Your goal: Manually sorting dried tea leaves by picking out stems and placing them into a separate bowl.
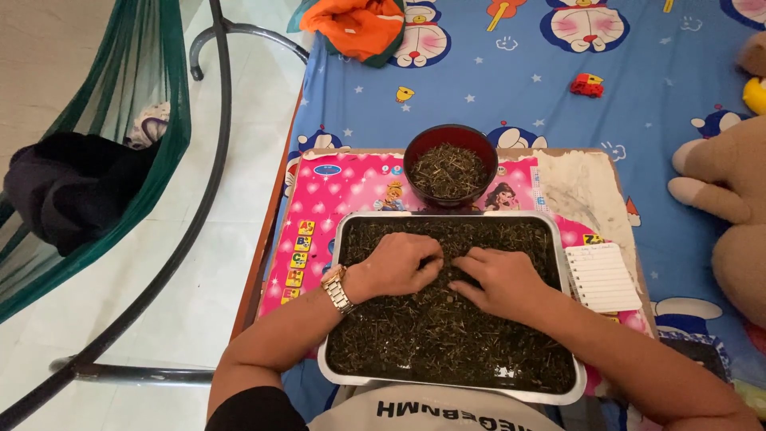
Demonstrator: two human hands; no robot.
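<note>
A: Head view. Metal tray (562,263), rectangular, rounded corners, filled edge to edge with dark dried plant bits (447,335), thin stems and flakes, brown-green. It sits on a small tabletop (590,187) covered by a pink picture mat (343,191).

B: Hands?

A: Left hand (397,265) and right hand (499,279) both lie palm down in the upper middle of the tray, nearly touching. Fingers curled into the dried plant bits; whether they pinch anything, cannot tell. Gold-coloured watch (337,289) on the left wrist.

B: Room around it?

A: Tight. A dark red bowl (415,156) holding the same material stands just beyond the tray's far rim. A lined notepad (602,275) lies just beside the right rim. The tabletop rests on a bed with a blue cartoon sheet (479,88); tiled floor to the left, with a green hammock (152,88) on a metal frame.

B: Hidden?

A: Fingertips buried. Tray's near rim partly covered by the person's shirt. A stuffed toy (730,199) is cut off at right.
</note>
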